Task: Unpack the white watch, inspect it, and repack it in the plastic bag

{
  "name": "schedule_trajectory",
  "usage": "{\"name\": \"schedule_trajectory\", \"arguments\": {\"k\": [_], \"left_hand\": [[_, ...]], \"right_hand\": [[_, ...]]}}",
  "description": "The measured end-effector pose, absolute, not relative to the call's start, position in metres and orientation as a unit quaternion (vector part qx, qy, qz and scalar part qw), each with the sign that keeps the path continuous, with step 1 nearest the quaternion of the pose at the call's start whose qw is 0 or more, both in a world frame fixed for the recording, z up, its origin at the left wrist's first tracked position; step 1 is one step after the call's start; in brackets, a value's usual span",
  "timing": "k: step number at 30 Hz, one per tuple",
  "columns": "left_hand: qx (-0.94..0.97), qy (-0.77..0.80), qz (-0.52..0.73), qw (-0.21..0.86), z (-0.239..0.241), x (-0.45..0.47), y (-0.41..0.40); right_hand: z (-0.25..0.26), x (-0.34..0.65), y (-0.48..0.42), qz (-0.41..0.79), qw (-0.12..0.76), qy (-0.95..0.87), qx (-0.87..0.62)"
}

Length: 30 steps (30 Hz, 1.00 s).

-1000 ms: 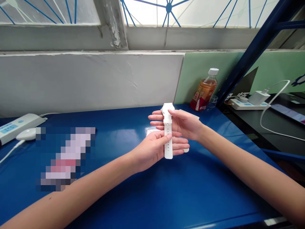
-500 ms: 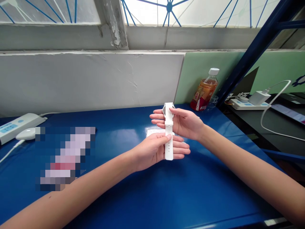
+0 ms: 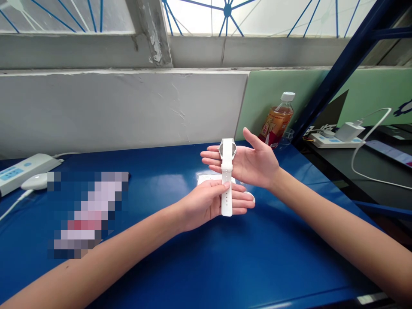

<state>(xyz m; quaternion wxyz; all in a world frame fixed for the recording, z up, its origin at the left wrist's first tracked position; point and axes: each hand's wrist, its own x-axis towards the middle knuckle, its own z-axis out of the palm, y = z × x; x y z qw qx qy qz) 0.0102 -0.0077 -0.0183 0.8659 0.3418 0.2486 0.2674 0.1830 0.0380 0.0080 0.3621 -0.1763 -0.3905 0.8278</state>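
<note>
A white wristwatch (image 3: 227, 165) lies across both palms, its strap end with the holes towards me. My left hand (image 3: 210, 199) holds that strap end, the thumb pressed on it and the fingers stretched out beneath. Under the watch's case, my right hand (image 3: 254, 165) lies palm up with its fingers straight and its thumb lifted away from the strap. Behind the hands, a white packet or card (image 3: 206, 177) on the blue table is mostly hidden. A small white rounded thing (image 3: 251, 197) shows just past my left fingertips.
A drink bottle (image 3: 278, 118) with a white cap stands at the back right, beside a small clear cup (image 3: 287, 137). White power strips (image 3: 24, 169) sit at both sides, with cables. A blurred-out item (image 3: 93, 210) lies on the blue table (image 3: 154, 274), left of my forearm.
My right thumb has lifted off the watch strap and now points up and away. The watch stays in place, with my left thumb still on the strap.
</note>
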Motion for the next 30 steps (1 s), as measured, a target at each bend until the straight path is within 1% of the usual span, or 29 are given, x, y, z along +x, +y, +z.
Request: {"name": "schedule_trajectory", "arguments": {"k": [13,16,18,22,27,30], "left_hand": [[0.353,0.242,0.264,0.864,-0.021,0.009,-0.007],[0.347,0.236,0.260,0.870,-0.018,0.008,-0.007],[0.338,0.201,0.261,0.881,-0.015,0.006,-0.007],[0.337,0.146,0.320,0.873,-0.010,0.002,-0.007],[0.362,0.211,0.364,0.832,-0.009,0.004,-0.007],[0.333,0.227,0.372,0.836,-0.007,0.005,-0.005]], "right_hand": [[0.007,0.182,0.038,0.820,0.365,-0.401,-0.182],[0.006,0.182,0.040,0.811,0.402,-0.384,-0.184],[0.004,0.182,0.043,0.803,0.439,-0.358,-0.185],[0.003,0.185,0.050,0.779,0.516,-0.298,-0.195],[0.000,0.187,0.052,0.751,0.545,-0.307,-0.212],[0.000,0.184,0.050,0.722,0.558,-0.346,-0.219]]}}
